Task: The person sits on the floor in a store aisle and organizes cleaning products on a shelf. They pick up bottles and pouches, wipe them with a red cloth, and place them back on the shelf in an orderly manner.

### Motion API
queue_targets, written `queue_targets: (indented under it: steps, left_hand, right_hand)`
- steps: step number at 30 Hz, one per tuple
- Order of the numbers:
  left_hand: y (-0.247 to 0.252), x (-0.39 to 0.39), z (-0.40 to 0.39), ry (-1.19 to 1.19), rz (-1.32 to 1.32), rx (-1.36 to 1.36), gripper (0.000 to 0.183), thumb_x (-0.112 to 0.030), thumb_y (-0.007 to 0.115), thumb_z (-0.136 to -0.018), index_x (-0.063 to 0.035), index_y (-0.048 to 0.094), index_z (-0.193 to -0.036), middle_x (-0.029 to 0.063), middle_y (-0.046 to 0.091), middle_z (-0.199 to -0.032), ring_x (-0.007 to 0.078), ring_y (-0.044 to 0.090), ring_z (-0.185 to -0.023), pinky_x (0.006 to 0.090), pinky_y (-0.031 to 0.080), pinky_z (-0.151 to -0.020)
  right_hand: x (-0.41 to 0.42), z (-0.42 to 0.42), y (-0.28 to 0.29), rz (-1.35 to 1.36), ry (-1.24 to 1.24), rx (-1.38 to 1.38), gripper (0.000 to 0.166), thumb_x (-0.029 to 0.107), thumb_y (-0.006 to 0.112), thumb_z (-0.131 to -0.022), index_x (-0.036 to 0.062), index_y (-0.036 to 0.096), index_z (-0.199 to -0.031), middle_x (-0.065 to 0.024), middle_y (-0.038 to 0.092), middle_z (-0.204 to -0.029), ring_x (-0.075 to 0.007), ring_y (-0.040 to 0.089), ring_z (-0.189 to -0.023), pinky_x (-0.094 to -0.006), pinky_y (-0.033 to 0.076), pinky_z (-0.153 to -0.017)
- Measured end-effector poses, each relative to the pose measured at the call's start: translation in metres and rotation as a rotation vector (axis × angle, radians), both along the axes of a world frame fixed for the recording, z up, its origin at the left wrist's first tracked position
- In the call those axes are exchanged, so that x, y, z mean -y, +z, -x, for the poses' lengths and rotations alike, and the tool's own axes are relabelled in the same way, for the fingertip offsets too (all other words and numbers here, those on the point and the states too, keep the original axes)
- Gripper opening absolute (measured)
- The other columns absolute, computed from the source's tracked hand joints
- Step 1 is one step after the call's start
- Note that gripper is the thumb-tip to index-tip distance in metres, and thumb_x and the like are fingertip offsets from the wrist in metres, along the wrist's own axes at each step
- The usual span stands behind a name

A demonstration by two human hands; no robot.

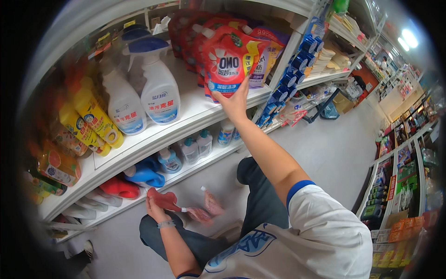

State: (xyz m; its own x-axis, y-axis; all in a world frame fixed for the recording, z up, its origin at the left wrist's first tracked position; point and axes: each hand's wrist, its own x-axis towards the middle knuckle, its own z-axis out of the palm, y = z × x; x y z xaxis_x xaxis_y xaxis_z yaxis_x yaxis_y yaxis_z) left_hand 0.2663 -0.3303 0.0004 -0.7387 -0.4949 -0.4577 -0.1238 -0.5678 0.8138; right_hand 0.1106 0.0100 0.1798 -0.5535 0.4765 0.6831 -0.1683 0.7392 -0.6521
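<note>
My right hand (236,102) grips the lower edge of a red OMO laundry detergent refill pouch (228,66), thumb on its front and fingers at its right side. The pouch stands upright at the front of a row of red pouches (181,38) on the upper shelf. Low down at the left, my left hand (155,209) holds a red pouch (163,200), partly turned away from view. Just beyond it, two pinkish pouches with white caps, one nearer (198,214) and one farther (212,202), lie at floor level between my knees.
White spray bottles (161,94) and yellow cleaner bottles (95,120) line the white shelf (195,120). Bottles, including a blue jug (148,172), fill the lower shelf. Blue packs (289,78) hang at the shelf's right end. Another person's shoe (88,248) shows at lower left.
</note>
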Motion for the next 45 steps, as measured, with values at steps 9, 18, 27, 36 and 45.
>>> queue_targets:
  steps: [9, 18, 27, 36, 45]
  left_hand:
    - [-0.001, 0.000, 0.009, -0.010, -0.014, -0.069, 0.050, -0.020, 0.054, -0.082, -0.0002, 0.036, -0.125, 0.0145, 0.049, -0.114, 0.0255, 0.053, -0.098, 0.0365, 0.047, -0.080]
    - [-0.001, 0.006, -0.001, 0.104, 0.064, -0.194, 0.033, -0.013, 0.055, -0.082, -0.0005, 0.052, -0.112, 0.0084, 0.056, -0.108, 0.0161, 0.054, -0.092, 0.0265, 0.044, -0.080]
    - [0.033, 0.027, -0.013, 0.140, 0.235, -0.191, 0.051, -0.018, 0.052, -0.083, 0.0045, 0.035, -0.126, 0.0092, 0.050, -0.112, 0.0142, 0.051, -0.096, 0.0255, 0.040, -0.080]
    - [0.028, 0.032, -0.006, 0.166, 0.150, -0.118, 0.053, -0.017, 0.052, -0.083, 0.0094, 0.032, -0.125, 0.0125, 0.050, -0.112, 0.0178, 0.051, -0.098, 0.0287, 0.040, -0.084]
    - [0.017, 0.024, -0.006, 0.122, 0.113, -0.231, 0.048, -0.016, 0.053, -0.083, 0.0061, 0.038, -0.123, 0.0133, 0.049, -0.116, 0.0202, 0.050, -0.104, 0.0305, 0.040, -0.088]
  right_hand:
    - [-0.025, 0.010, 0.010, 0.058, 0.173, 0.030, 0.104, 0.023, 0.075, -0.059, -0.0048, 0.007, -0.132, -0.0263, 0.030, -0.127, -0.0357, 0.033, -0.118, -0.0369, 0.028, -0.098]
    - [0.005, -0.063, -0.040, 0.128, 0.253, -0.041, 0.077, 0.026, 0.064, -0.075, -0.0071, 0.020, -0.129, -0.0225, 0.030, -0.129, -0.0296, 0.028, -0.122, -0.0354, 0.021, -0.101]
    - [0.108, -0.195, -0.311, -0.179, 0.450, 0.704, 0.035, 0.028, 0.061, -0.076, 0.0014, 0.060, -0.099, -0.0177, 0.060, -0.091, -0.0312, 0.057, -0.087, -0.0381, 0.045, -0.075]
    - [0.084, -0.186, -0.349, -0.394, 0.462, 1.712, 0.041, 0.039, 0.042, -0.083, 0.0021, 0.060, -0.090, -0.0231, 0.059, -0.086, -0.0373, 0.057, -0.084, -0.0445, 0.044, -0.074]
    - [0.049, -0.168, -0.166, -0.343, 0.884, 1.182, 0.025, 0.018, 0.049, -0.082, -0.0046, 0.057, -0.091, -0.0229, 0.056, -0.093, -0.0373, 0.055, -0.080, -0.0387, 0.045, -0.069]
